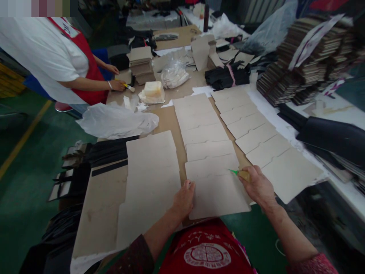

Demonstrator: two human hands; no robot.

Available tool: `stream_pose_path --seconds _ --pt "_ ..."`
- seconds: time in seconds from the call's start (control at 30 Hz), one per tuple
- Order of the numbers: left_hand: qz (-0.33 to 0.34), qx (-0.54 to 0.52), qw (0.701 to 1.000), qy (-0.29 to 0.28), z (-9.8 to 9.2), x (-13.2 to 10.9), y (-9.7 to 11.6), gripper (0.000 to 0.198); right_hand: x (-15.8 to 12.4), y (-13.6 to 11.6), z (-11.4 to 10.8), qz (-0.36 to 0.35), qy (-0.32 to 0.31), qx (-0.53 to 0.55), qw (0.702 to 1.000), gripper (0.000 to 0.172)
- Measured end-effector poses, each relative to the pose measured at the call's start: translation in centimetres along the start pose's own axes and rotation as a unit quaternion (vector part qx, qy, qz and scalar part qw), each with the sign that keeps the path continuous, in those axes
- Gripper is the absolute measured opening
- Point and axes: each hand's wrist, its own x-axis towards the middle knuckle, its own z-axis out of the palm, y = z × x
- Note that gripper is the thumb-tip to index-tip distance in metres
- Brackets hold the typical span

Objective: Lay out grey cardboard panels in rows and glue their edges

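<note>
My right hand (259, 186) is closed around a small tan tool with a thin green tip (243, 175); whether it is a bottle or a handle I cannot tell. Its tip points left, over the nearest grey cardboard piece (216, 196) in the middle row. At that piece's left edge, my left hand (184, 199) has its fingers bent and closed on the edge. More pieces overlap like steps up the middle row (199, 131). A similar row (262, 133) lies to the right, and another (151, 175) to the left.
A co-worker in a red apron (94, 72) holds a brush (129, 88) at the far left. Clear plastic (116, 121), a pale block (152, 92) and a bundle of black strips (226, 77) lie beyond the rows. Tall board stacks (310, 61) stand at right.
</note>
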Motion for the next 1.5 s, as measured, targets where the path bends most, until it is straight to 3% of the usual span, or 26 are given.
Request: stream_pose_path --seconds 0.17,0.53,0.8,1.0,1.23,1.5 --pt "0.006 -0.001 1.000 -0.002 -0.2 -0.1 0.0 0.083 -0.4 0.1 -0.1 0.044 -0.016 0.029 0.998 0.028" --pt "-0.013 -0.021 1.000 -0.005 -0.1 0.5 -0.2 0.091 0.4 1.2 1.0 0.017 -0.001 0.125 0.992 0.037" --pt "-0.034 -0.022 0.999 -0.018 -0.2 0.8 0.4 0.093 1.6 3.5 1.2 0.035 0.005 0.200 0.979 0.039" --pt "-0.031 -0.027 0.999 -0.021 -0.4 0.6 0.4 0.094 1.8 3.5 1.6 0.048 0.024 0.223 0.973 0.047" --pt "-0.027 -0.036 0.999 -0.015 -0.2 0.0 0.3 0.090 0.9 0.1 1.8 0.042 0.016 0.292 0.956 0.043" --pt "-0.011 -0.035 0.999 -0.017 -0.5 0.1 0.2 0.097 0.0 -6.4 4.2 -0.068 -0.058 0.316 0.945 0.034"
